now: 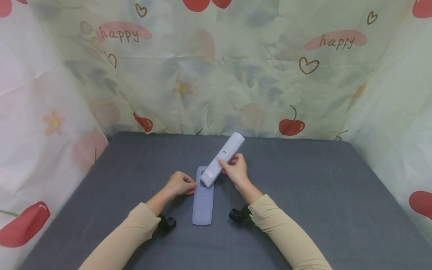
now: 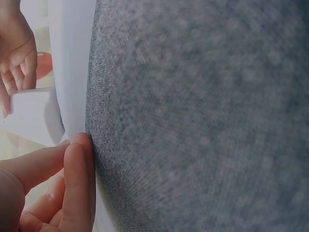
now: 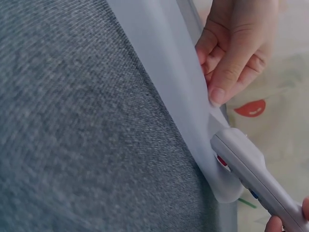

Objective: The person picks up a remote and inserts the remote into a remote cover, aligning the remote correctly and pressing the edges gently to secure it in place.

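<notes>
A white remote control (image 1: pixel 216 168) is gripped by my right hand (image 1: pixel 237 170), thumb on its upper face and fingers beneath. It slants over the table, its lower end at the window of a pale translucent remote cover (image 1: pixel 203 206). In the right wrist view the remote (image 3: pixel 256 169) shows red and blue buttons on its underside, facing the cover (image 3: pixel 169 72). My left hand (image 1: pixel 180 183) pinches the left edge of the cover between thumb and fingers, also seen in the left wrist view. Whether the remote's tip is inside the cover, I cannot tell.
Dark grey cloth covers the table (image 1: pixel 300 180). A patterned curtain (image 1: pixel 222 75) with cherries and hearts hangs behind and at both sides. Black wrist mounts (image 1: pixel 239 215) stick out below both forearms, close to the tabletop.
</notes>
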The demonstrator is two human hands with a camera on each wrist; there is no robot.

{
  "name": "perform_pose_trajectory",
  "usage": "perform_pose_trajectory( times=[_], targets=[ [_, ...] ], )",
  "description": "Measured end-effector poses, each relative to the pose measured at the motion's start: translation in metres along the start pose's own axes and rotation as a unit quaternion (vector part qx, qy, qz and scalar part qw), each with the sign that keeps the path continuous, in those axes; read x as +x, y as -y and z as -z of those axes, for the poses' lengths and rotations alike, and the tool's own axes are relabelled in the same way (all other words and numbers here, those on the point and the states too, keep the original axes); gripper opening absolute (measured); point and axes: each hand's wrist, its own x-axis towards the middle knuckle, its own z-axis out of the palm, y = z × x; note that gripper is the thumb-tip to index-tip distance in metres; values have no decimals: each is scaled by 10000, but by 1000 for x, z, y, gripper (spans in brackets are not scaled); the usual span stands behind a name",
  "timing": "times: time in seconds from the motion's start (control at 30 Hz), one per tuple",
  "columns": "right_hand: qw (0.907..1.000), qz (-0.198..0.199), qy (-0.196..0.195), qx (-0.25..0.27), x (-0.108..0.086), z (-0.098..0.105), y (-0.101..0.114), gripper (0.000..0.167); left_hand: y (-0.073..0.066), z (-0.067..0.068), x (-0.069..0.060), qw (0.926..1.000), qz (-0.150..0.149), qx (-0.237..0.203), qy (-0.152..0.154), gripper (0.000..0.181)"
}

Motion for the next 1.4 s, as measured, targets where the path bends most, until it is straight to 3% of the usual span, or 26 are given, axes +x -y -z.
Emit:
perform_pose_trajectory(
  times=[0.3, 0.67, 1.03, 1.4],
  targets=[
    [9999, -47, 40, 96, 0, -4, -5, 35, 1, 0, 1, 10000, -41, -26, 33, 15],
    [9994, -51, 310, 172, 6, -7, -5, 34, 1, -1, 2, 9999, -22, -134, 59, 16],
    [9973, -295, 659, 150, 12, -7, -5, 30, 1, -1, 3, 9998, -120, -137, -48, 14],
    [9969, -347, 692, 117, 13, -8, -8, 29, -2, -2, 6, 9980, 74, -631, -11, 22]
  ],
)
